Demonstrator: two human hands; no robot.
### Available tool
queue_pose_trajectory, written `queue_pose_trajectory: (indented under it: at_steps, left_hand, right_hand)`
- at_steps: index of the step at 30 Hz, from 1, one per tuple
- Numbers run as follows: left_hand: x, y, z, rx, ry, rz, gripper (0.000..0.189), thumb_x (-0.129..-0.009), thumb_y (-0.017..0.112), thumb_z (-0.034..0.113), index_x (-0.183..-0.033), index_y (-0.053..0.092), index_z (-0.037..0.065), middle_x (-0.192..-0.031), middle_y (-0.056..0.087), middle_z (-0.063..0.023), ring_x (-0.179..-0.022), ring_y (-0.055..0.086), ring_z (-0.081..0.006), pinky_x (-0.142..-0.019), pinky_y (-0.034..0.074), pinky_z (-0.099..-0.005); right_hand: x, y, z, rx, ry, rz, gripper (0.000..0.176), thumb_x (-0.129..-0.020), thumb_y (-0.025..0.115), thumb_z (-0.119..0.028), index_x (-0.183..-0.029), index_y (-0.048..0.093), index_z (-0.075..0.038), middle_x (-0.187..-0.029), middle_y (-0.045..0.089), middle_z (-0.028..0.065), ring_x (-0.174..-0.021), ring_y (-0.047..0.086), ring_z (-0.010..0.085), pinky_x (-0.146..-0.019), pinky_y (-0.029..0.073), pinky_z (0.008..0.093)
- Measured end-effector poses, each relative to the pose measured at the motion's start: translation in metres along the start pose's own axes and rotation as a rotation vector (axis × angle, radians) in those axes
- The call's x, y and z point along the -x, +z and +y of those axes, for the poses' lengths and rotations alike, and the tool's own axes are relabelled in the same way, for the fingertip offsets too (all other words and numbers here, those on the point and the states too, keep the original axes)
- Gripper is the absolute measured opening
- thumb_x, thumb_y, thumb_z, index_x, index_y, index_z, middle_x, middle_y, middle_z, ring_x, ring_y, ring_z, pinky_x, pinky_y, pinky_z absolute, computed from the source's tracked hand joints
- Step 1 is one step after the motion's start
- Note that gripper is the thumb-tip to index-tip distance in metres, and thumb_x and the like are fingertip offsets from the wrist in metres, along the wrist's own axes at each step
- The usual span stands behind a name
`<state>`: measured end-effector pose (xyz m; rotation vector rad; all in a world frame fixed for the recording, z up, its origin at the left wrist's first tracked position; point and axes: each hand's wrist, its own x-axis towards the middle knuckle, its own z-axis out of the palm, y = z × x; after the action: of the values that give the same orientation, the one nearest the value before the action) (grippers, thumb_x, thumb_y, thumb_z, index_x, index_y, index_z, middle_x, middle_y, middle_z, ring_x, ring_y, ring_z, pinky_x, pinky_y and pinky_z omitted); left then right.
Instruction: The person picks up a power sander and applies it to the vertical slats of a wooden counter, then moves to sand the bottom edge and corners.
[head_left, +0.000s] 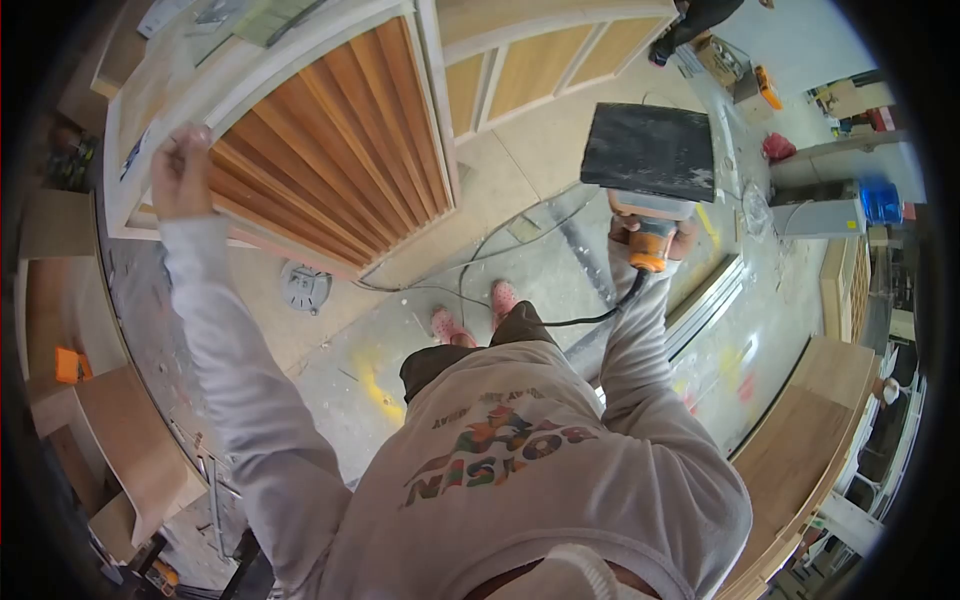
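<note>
My right hand is wrapped round the orange body of an electric sheet sander, held up in front of me to the right. Its flat, square black sanding pad faces the camera and shows pale dust marks. A black cord hangs from the sander's rear end toward my legs. On the far left, my left hand is raised beside the pale frame of a panel with reddish-brown wooden slats. Its fingers are loosely bent and apart, with nothing visible in them.
A cabinet with pale wood panels stands beyond the slatted one. The cord loops over the concrete floor near my feet and a round metal plate. Wooden boxes line the right side; another person's leg shows at the top.
</note>
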<state>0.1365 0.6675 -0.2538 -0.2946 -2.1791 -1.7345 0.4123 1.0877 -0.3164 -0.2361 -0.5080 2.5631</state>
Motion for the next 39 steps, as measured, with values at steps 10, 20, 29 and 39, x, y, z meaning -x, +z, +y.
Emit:
queue_pose_trajectory:
  at_steps: [10,20,29,39]
  left_hand:
    - [-0.145,0.009,-0.079,-0.941,0.267,0.072,0.062,-0.072,0.074,0.049,-0.116,0.059,0.008,-0.113,0.059,-0.0219,-0.104,0.057,-0.0351,-0.091,0.045,-0.0426]
    - [-0.131,0.021,-0.08,-0.917,0.362,-0.085,0.05,-0.08,0.068,0.043,-0.114,0.062,0.007,-0.113,0.058,-0.0213,-0.105,0.055,-0.0362,-0.091,0.044,-0.0419]
    - [-0.126,0.02,-0.068,-0.845,0.343,-0.198,0.04,-0.087,0.062,0.034,-0.111,0.062,0.002,-0.112,0.056,-0.0226,-0.101,0.055,-0.0344,-0.089,0.044,-0.0392]
    - [-0.126,0.018,-0.061,-0.849,0.278,-0.297,0.042,-0.093,0.054,0.037,-0.116,0.06,0.001,-0.115,0.051,-0.0197,-0.1,0.053,-0.0287,-0.09,0.042,-0.0372]
  right_hand:
    - [-0.06,-0.015,0.044,0.166,0.036,-0.136,0.067,-0.07,0.064,-0.02,-0.132,0.04,-0.012,-0.117,0.054,0.0161,-0.091,0.059,0.0337,-0.062,0.052,0.0431]
    - [-0.135,-0.048,0.159,1.056,-0.079,0.176,0.071,-0.063,0.071,-0.003,-0.127,0.038,-0.005,-0.096,0.057,0.0148,-0.079,0.061,0.025,-0.061,0.054,0.0377]
    - [-0.153,-0.083,0.22,1.455,-0.623,0.179,0.068,-0.054,0.075,-0.01,-0.115,0.045,-0.004,-0.105,0.049,0.0171,-0.096,0.052,0.0303,-0.085,0.045,0.0394]
    - [-0.169,-0.076,0.227,1.559,-0.938,0.119,0.069,-0.053,0.074,-0.008,-0.115,0.045,-0.007,-0.107,0.048,0.0188,-0.097,0.051,0.0341,-0.086,0.044,0.0399]
